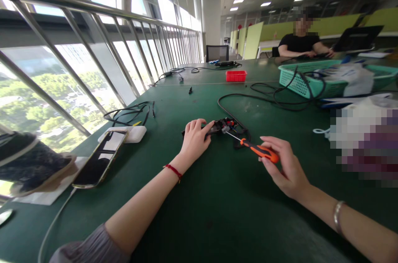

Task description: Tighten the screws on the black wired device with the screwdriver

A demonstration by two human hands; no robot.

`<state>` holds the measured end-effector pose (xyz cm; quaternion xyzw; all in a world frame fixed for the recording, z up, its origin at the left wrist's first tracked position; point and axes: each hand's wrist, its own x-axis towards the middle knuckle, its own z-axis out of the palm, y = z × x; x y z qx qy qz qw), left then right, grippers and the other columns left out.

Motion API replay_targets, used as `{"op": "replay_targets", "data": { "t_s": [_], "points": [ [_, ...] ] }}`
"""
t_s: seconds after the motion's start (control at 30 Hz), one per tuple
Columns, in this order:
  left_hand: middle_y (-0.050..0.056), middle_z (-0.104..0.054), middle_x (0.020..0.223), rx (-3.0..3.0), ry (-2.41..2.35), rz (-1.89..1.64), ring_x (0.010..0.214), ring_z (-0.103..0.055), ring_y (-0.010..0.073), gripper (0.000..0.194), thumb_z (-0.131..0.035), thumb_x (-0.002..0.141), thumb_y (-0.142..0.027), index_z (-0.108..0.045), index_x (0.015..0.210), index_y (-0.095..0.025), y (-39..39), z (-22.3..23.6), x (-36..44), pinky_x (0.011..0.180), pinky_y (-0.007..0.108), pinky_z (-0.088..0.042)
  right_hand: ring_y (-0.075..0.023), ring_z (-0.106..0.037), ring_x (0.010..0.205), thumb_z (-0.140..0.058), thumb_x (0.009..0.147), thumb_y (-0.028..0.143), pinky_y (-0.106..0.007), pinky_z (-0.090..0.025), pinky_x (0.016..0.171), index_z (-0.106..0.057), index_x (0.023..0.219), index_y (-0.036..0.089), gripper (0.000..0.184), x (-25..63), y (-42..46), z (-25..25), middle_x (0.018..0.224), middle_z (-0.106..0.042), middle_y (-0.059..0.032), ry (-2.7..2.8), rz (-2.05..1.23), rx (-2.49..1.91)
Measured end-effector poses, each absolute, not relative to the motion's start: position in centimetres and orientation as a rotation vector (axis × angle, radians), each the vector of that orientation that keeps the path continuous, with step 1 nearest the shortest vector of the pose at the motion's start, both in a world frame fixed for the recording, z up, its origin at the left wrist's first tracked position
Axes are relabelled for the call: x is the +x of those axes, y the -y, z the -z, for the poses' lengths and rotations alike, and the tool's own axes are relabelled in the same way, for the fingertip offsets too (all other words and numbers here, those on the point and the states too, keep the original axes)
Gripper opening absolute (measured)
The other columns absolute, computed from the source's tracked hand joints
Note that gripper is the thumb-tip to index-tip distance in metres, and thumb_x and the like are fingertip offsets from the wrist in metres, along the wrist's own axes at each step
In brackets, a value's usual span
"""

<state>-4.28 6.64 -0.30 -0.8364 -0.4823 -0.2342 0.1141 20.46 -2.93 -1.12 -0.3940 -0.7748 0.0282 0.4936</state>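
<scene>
An orange-and-black screwdriver (260,150) is pinched at its handle end between the thumb and fingers of my right hand (284,167). Its metal shaft slants up to the left, and the tip meets a small black device (217,127) with exposed inner parts and some wires. My left hand (195,138) lies over the device's left part, fingers curled on it and pressing it against the green table (199,201). Much of that left part is hidden under the hand. A black cable (228,96) runs from the device toward the right.
Left of me are a phone (101,159) leaning on a white block (137,133), a coiled black cable (130,113) and a dark bag (34,163). Farther back stand a red tray (236,76) and a green basket (329,85). A person (303,39) sits across the table.
</scene>
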Motion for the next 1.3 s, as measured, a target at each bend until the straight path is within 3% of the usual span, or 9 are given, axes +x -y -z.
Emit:
{"op": "replay_targets", "data": {
  "t_s": [0.13, 0.2, 0.37, 0.63, 0.77, 0.9, 1.13, 1.2, 1.3],
  "points": [
    [0.006, -0.059, 0.115, -2.554, 1.414, 0.66, 0.104, -0.054, 0.0223, 0.046, -0.047, 0.089, -0.017, -0.047, 0.134, -0.023, -7.0, 0.4, -4.7, 0.097, 0.041, -0.039, -0.0195, -0.068, 0.09, -0.054, 0.085, 0.021, -0.03, -0.057, 0.075, -0.043, 0.125, 0.02, 0.042, 20.3, 3.0, 1.1, 0.104, -0.065, -0.0093, 1.866, 0.074, -0.91],
    [0.006, -0.059, 0.118, -2.58, 1.398, 0.676, 0.106, -0.054, 0.0218, 0.045, -0.047, 0.09, -0.019, -0.045, 0.135, -0.023, -7.2, 0.5, -4.9, 0.098, 0.04, -0.038, -0.0184, -0.07, 0.084, -0.055, 0.085, 0.022, -0.028, -0.057, 0.072, -0.045, 0.122, 0.02, 0.038, 20.4, 3.0, 0.9, 0.099, -0.067, -0.0083, 1.854, 0.072, -0.933],
    [0.006, -0.059, 0.122, -2.578, 1.404, 0.682, 0.109, -0.055, 0.0221, 0.042, -0.048, 0.09, -0.02, -0.047, 0.132, -0.022, -7.2, 0.4, -5.1, 0.097, 0.039, -0.039, -0.0116, -0.064, 0.052, -0.046, 0.093, 0.025, -0.021, -0.051, 0.052, -0.05, 0.111, 0.02, 0.02, 20.5, 2.9, 0.7, 0.063, -0.063, 0.0036, 1.855, -0.113, -1.069],
    [0.006, -0.06, 0.12, -2.571, 1.395, 0.683, 0.106, -0.056, 0.022, 0.043, -0.049, 0.09, -0.02, -0.048, 0.132, -0.022, -7.1, 0.2, -5.1, 0.094, 0.039, -0.041, -0.0189, -0.069, 0.086, -0.052, 0.087, 0.025, -0.03, -0.057, 0.071, -0.048, 0.117, 0.019, 0.031, 20.4, 2.6, 1.2, 0.103, -0.065, -0.0105, 1.735, 0.082, -1.036],
    [0.005, -0.061, 0.12, -2.577, 1.397, 0.677, 0.105, -0.057, 0.0214, 0.043, -0.05, 0.09, -0.02, -0.049, 0.132, -0.024, -7.0, 0.1, -5.2, 0.093, 0.038, -0.042, -0.0153, -0.068, 0.066, -0.051, 0.088, 0.027, -0.025, -0.055, 0.058, -0.05, 0.112, 0.02, 0.025, 20.3, 2.9, 0.7, 0.081, -0.068, -0.0034, 1.813, -0.008, -1.048],
    [0.005, -0.06, 0.122, -2.596, 1.382, 0.666, 0.105, -0.056, 0.021, 0.044, -0.052, 0.089, -0.018, -0.048, 0.133, -0.023, -7.1, 0.0, -5.3, 0.093, 0.037, -0.041, -0.0097, -0.056, 0.043, -0.044, 0.093, 0.028, -0.02, -0.045, 0.044, -0.052, 0.106, 0.02, 0.017, 20.4, 3.1, 0.5, 0.058, -0.059, 0.0048, 1.837, -0.144, -1.095],
    [0.004, -0.061, 0.121, -2.593, 1.367, 0.675, 0.105, -0.056, 0.0207, 0.045, -0.054, 0.088, -0.017, -0.049, 0.132, -0.023, -7.2, 0.1, -5.4, 0.093, 0.036, -0.041, -0.019, -0.068, 0.086, -0.051, 0.088, 0.025, -0.03, -0.056, 0.073, -0.047, 0.119, 0.019, 0.032, 20.5, 2.6, 1.3, 0.102, -0.063, -0.0098, 1.731, 0.099, -1.011],
    [0.004, -0.061, 0.121, -2.591, 1.369, 0.677, 0.105, -0.056, 0.0205, 0.044, -0.054, 0.088, -0.018, -0.049, 0.132, -0.023, -7.1, 0.1, -5.4, 0.093, 0.036, -0.042, -0.0196, -0.068, 0.086, -0.052, 0.088, 0.025, -0.031, -0.057, 0.072, -0.047, 0.119, 0.019, 0.033, 20.5, 2.6, 1.2, 0.102, -0.063, -0.0103, 1.731, 0.111, -0.991],
    [0.004, -0.06, 0.121, -2.592, 1.374, 0.675, 0.105, -0.057, 0.0205, 0.044, -0.052, 0.089, -0.018, -0.049, 0.132, -0.024, -7.1, 0.1, -5.4, 0.093, 0.037, -0.042, -0.0151, -0.066, 0.064, -0.05, 0.089, 0.027, -0.026, -0.054, 0.056, -0.051, 0.111, 0.02, 0.023, 20.4, 2.9, 0.8, 0.079, -0.065, -0.0028, 1.805, 0.022, -1.041]
  ]
}}
